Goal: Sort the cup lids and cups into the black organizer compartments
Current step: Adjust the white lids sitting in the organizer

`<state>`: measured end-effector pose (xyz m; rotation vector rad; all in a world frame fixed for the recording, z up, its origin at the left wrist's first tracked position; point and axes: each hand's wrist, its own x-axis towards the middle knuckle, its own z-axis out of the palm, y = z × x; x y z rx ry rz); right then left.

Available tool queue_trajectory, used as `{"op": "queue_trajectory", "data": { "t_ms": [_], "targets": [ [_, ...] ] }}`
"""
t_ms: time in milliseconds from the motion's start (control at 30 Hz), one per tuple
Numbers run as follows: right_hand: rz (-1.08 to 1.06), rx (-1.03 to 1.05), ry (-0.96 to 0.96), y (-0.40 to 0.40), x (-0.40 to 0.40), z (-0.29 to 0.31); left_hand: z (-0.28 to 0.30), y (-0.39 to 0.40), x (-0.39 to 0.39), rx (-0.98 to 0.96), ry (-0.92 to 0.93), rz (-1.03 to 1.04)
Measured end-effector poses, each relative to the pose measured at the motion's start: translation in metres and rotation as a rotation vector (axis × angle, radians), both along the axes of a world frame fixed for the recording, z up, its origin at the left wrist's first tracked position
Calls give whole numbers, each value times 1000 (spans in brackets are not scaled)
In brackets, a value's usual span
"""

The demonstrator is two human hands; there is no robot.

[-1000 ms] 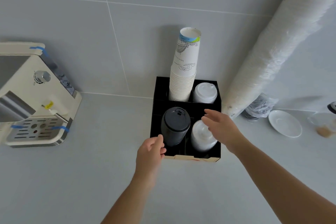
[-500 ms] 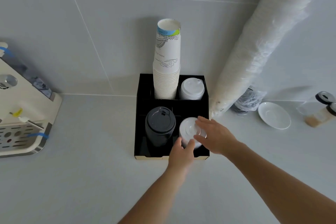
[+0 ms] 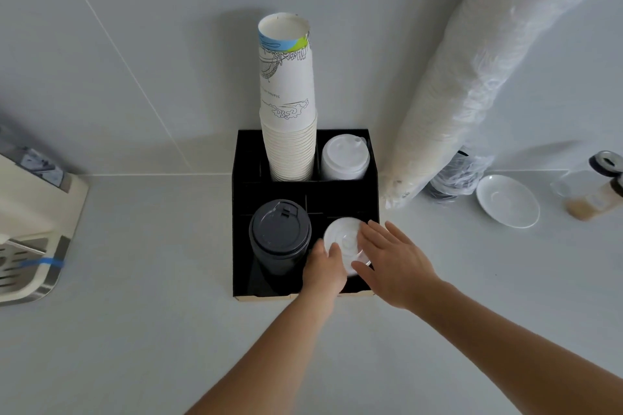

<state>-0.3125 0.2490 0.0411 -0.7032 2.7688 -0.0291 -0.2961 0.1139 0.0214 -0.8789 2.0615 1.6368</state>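
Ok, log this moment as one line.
step: seating white lids | place: organizer front-right compartment | left hand: on stack | right hand: on stack | black lids: front-left

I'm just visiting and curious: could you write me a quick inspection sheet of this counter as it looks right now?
Surface: pale counter, tiled wall behind.
Job's things: black organizer holds paper cup stack, white lids at back, black lids, white lid stack in front.
Clutter: wrapped sleeve of cups, saucer, jar.
Hands: left hand and right hand both touch the front white stack.
Cables: nothing seen.
Surroundings: coffee machine.
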Motion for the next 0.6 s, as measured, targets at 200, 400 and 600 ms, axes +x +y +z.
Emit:
{"op": "queue_trajectory", "data": {
  "t_ms": [200,400,600],
  "targets": [
    [0,52,29,0,5,0,1,1,-1,20,-10,27],
    [-83,-161,47,-5,4,6,9,0,0,52,-30,34],
    [-218,-271,47,-4,-6,27,47,-12,31,141,36,4]
  ]
}}
